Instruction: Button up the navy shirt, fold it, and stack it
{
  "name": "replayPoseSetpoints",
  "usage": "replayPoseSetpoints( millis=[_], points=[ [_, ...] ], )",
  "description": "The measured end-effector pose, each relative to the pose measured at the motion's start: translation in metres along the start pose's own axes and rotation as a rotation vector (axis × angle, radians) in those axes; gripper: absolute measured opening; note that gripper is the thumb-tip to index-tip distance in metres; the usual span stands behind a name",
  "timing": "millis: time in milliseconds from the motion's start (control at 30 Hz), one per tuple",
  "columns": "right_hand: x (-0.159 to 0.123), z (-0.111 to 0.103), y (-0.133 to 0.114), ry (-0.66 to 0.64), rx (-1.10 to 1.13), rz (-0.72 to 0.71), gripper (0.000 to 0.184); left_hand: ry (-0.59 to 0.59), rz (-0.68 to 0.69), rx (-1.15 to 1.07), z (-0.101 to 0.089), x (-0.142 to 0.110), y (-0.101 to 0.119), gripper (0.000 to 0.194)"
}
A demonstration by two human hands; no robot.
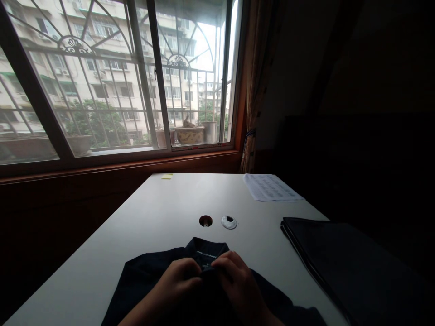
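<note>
A dark navy shirt lies spread on the white table at the near edge, its collar toward the window. My left hand and my right hand meet at the front of the shirt just below the collar. The fingers of both hands are curled and pinched together on the fabric there. What exactly they pinch is too small and dark to make out.
A round cable hole and its white cap sit beyond the shirt. A folded dark garment lies at the right, a printed sheet farther back, a yellow sticky note near the barred window.
</note>
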State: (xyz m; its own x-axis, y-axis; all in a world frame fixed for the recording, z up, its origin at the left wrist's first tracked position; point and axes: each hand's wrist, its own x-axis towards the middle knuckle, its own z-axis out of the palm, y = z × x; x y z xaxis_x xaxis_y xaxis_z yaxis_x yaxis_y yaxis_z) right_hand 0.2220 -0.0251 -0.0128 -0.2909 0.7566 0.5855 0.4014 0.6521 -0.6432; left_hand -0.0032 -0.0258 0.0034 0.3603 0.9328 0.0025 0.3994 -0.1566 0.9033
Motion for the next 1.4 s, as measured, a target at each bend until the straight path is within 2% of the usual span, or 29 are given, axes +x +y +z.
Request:
replayPoseSetpoints(
  millis=[333,467,600,733,867,1100,1400],
  points=[
    [-0.001,0.002,0.001,0.018,0.030,0.016,0.030,0.000,-0.030,-0.086,-0.002,0.002,-0.005,0.029],
    [-0.001,0.003,0.004,0.025,0.034,0.066,0.026,-0.022,-0.077,-0.131,-0.005,0.002,0.000,0.033],
    [-0.002,0.004,0.007,0.032,0.065,0.055,0.023,-0.050,-0.126,-0.168,-0.008,0.001,0.008,0.037],
    [-0.004,0.005,0.005,-0.045,0.030,0.029,0.018,-0.067,-0.144,-0.177,-0.010,0.001,0.009,0.037],
    [-0.004,0.004,0.002,-0.142,0.010,0.043,0.022,-0.065,-0.126,-0.168,-0.009,0.002,0.006,0.034],
    [-0.001,-0.002,-0.004,-0.212,-0.012,0.036,0.018,-0.073,-0.139,-0.168,-0.010,0.001,0.009,0.033],
    [-0.003,0.000,-0.004,-0.252,-0.005,0.053,0.040,-0.066,-0.169,-0.347,-0.012,0.002,0.003,0.039]
  ],
)
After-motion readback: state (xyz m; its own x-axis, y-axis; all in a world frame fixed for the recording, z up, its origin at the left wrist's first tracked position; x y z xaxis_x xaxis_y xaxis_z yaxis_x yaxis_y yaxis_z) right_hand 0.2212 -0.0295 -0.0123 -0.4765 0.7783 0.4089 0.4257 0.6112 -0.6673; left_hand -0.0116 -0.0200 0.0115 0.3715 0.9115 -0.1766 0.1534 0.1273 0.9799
